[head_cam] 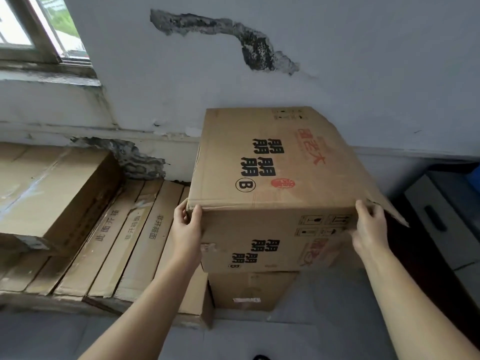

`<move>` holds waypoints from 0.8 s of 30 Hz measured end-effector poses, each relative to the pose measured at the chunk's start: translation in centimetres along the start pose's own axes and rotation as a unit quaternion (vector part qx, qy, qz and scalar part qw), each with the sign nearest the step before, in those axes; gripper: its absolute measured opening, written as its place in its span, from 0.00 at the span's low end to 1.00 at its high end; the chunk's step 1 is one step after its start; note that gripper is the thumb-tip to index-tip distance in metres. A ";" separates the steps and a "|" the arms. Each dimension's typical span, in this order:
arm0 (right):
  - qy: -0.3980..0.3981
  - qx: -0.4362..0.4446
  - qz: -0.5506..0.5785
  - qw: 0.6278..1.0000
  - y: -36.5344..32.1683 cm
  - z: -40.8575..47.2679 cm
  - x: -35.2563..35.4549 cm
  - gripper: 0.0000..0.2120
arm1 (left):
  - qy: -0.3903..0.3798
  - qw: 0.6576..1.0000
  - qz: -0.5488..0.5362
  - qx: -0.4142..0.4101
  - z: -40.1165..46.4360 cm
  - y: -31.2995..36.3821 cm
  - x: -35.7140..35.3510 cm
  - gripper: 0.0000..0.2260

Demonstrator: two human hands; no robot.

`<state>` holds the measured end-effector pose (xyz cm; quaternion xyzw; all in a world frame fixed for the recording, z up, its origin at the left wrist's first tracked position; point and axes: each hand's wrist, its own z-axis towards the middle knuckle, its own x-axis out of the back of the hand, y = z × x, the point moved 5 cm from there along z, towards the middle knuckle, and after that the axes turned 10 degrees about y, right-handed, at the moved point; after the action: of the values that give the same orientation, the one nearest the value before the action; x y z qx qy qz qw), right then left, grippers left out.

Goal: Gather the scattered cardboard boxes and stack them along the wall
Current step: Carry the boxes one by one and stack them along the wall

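Nearest the viewer, two bare forearms reach forward over the grey floor (324,294). The left hand (187,224) grips the near left corner of the printed cardboard box (272,162), thumb over the top edge and fingers round the side. The right hand (370,224) holds the near right corner, fingers curled over the edge just beside a loose flap (384,203) that sticks out to the right. This box sits on top of a smaller lower box (249,289), overhanging it toward the viewer, and its far side appears to be close against the wall (259,74), though the contact itself is hidden. To the left, a row of flat cartons (124,242) lies on edge side by side, with another large box (52,193) resting on them farther left, below the window (39,27). Judging by this, several boxes are already gathered along the wall and the printed one looks nearly placed; it probably needs squaring on its support. Whether more boxes lie scattered behind the viewer cannot be told.
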<state>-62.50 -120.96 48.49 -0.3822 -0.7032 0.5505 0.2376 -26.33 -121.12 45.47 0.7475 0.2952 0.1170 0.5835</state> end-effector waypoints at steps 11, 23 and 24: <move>-0.031 0.035 -0.069 0.997 4.6 2.0 -1.7 0.35 | 0.055 0.991 0.092 -0.078 3.9 -0.1 -0.3 0.13; -0.036 -0.048 -0.052 0.997 5.2 0.9 1.4 0.23 | 0.031 0.995 0.094 -0.024 2.5 -1.7 1.5 0.12; -0.040 -0.046 -0.055 0.997 5.2 0.9 1.5 0.24 | 0.028 0.995 0.094 -0.026 2.4 -1.5 1.5 0.13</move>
<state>-62.63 -119.71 43.18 -0.3312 -0.7564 0.5188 0.2214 -24.40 -121.98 43.11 0.7532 0.2367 0.2000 0.5803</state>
